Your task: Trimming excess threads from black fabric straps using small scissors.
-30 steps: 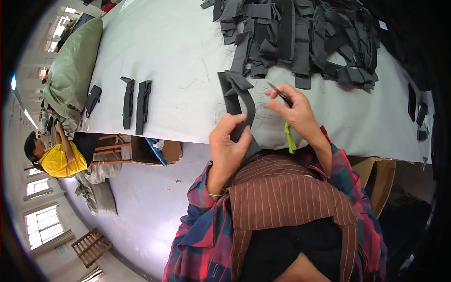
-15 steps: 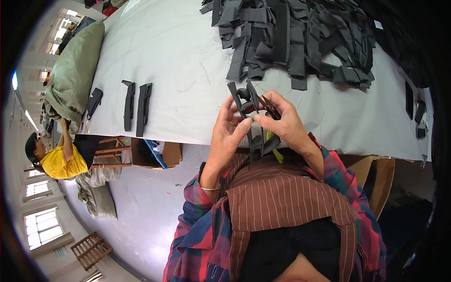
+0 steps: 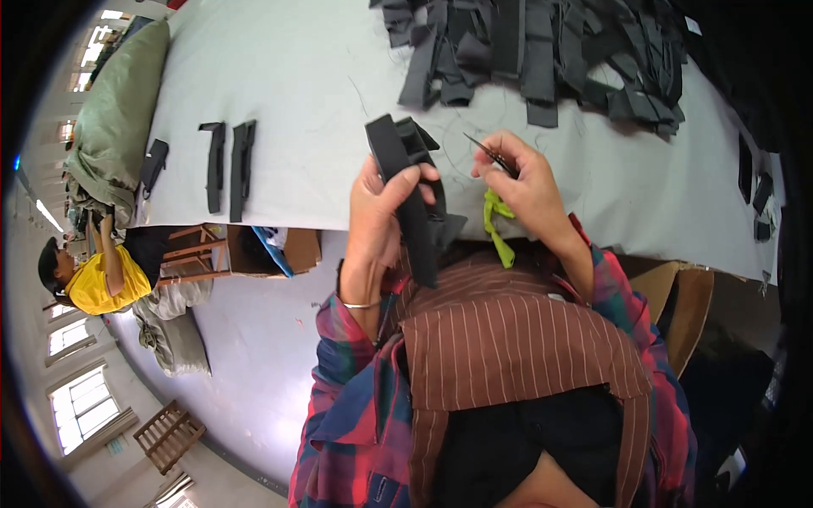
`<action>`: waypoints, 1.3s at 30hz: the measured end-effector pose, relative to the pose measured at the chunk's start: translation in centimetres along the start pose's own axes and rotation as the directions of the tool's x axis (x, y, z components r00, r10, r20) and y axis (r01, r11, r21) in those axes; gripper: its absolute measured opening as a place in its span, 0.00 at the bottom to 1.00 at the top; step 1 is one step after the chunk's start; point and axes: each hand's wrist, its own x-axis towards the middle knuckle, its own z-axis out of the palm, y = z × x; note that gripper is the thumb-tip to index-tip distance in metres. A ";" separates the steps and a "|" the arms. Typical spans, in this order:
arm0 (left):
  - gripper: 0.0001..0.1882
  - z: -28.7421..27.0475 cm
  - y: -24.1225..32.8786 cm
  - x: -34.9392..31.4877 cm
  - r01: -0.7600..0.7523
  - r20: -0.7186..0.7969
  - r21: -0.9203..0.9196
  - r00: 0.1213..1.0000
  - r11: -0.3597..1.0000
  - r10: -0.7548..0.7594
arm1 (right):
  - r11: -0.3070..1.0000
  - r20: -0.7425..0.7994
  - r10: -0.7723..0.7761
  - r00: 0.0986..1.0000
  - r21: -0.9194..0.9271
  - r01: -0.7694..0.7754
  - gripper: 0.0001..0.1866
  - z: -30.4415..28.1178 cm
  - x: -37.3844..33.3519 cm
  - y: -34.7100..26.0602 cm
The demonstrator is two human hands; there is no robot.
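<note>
My left hand (image 3: 375, 207) is closed round a black fabric strip (image 3: 415, 229) with folded or looped parts, held upright over the near table edge. My right hand (image 3: 535, 186), apart from it on the right, grips small dark thread snips (image 3: 483, 150) with the thin tip pointing up and left. A yellow-green cloth tie (image 3: 496, 222) hangs below that hand, seemingly from the snips; its attachment is hidden by the fingers. Beyond both hands lies a big heap of black fabric strips (image 3: 539, 63).
Two folded black strips (image 3: 242, 169) and a smaller black piece (image 3: 154, 165) lie at the left of the pale table (image 3: 296, 110). A green sack (image 3: 123, 110) stands beside a person in yellow (image 3: 106, 275). Cardboard boxes (image 3: 302, 251) sit under the table edge.
My hands have moved apart. The left has shifted left with the black strip, now turned with its flat side showing; the right has drawn away to the right with the snips.
</note>
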 end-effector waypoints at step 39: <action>0.18 -0.2 -2.6 0.8 -0.020 0.030 0.291 0.999 0.957 0.011 | 0.373 0.492 -0.354 0.796 -0.706 0.602 0.09 -1.8 -0.6 -0.9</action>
